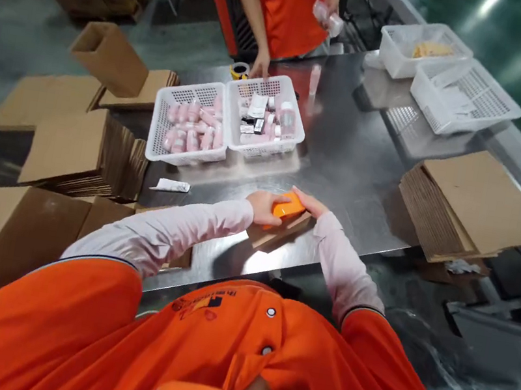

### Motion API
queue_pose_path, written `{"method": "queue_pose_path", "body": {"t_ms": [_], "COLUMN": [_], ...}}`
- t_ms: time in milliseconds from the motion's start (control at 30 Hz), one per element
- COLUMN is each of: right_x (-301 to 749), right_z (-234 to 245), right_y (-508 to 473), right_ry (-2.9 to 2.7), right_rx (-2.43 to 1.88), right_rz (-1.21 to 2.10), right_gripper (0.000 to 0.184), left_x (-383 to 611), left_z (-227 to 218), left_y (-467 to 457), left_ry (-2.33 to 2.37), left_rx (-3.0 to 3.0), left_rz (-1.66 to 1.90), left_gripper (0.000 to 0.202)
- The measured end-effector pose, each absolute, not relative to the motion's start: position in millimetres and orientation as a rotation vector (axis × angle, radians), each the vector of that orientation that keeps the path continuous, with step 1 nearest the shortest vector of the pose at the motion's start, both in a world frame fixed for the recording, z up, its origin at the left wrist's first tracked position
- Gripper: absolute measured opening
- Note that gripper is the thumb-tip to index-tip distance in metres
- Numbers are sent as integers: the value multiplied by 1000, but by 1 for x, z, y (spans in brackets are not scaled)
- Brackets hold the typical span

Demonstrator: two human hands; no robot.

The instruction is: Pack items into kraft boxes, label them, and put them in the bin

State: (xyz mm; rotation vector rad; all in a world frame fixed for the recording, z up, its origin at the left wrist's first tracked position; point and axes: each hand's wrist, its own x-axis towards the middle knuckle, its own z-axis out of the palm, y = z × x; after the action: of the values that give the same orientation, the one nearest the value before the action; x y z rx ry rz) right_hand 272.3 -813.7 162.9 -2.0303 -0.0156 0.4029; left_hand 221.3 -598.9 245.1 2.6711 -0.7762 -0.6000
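Note:
A smooth orange plastic object (290, 207), its exact kind unclear, sits over a narrow brown cardboard box (279, 232) near the table's front edge. My left hand (265, 208) is closed round the orange object's left side, thumb and fingers on it. From the right, my right hand (311, 204) grips its far side, fingertips touching its upper edge; some of these fingers are hidden. The box lies at a slant under both hands. Left of them rests a small white printed packet or paper (171, 185).
Two white baskets (185, 158) hold pink bottles, jars and small packets. One pink bottle (314, 79) stands beyond. Flattened cartons (482, 197) are stacked right, more cartons (70, 145) left. Across the table, a co-worker (285, 8) holds clear-wrapped items near a tape roll (239, 71).

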Motion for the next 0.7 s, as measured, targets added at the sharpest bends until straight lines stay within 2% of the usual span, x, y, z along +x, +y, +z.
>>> {"method": "queue_pose_path", "body": {"t_ms": [67,133,233,367,533,700], "right_x": [277,274,270,273,274,276], "right_z": [160,156,157,164,169,167], "right_y": [-810,-811,-818,-822,-824,-831], "right_ry": [-3,36,20,42,56,48], "right_rx": [-1933,-2044,-2393,-2626,-2670,-2683], "right_rz": [552,533,455,452,491,499], "right_gripper": [60,66,65,64,70,75], "left_x": [223,224,214,173,117,131], "left_z": [242,243,249,251,227,193], "left_y": [-605,-611,-603,-535,-455,-484], "left_ry": [-754,-753,-772,-683,-541,-602], "left_rx": [2675,2680,2662,2702,2807,2763], "left_rz": [-589,-588,-638,-752,-984,-891], "left_gripper": [85,87,88,84,80,85]}}
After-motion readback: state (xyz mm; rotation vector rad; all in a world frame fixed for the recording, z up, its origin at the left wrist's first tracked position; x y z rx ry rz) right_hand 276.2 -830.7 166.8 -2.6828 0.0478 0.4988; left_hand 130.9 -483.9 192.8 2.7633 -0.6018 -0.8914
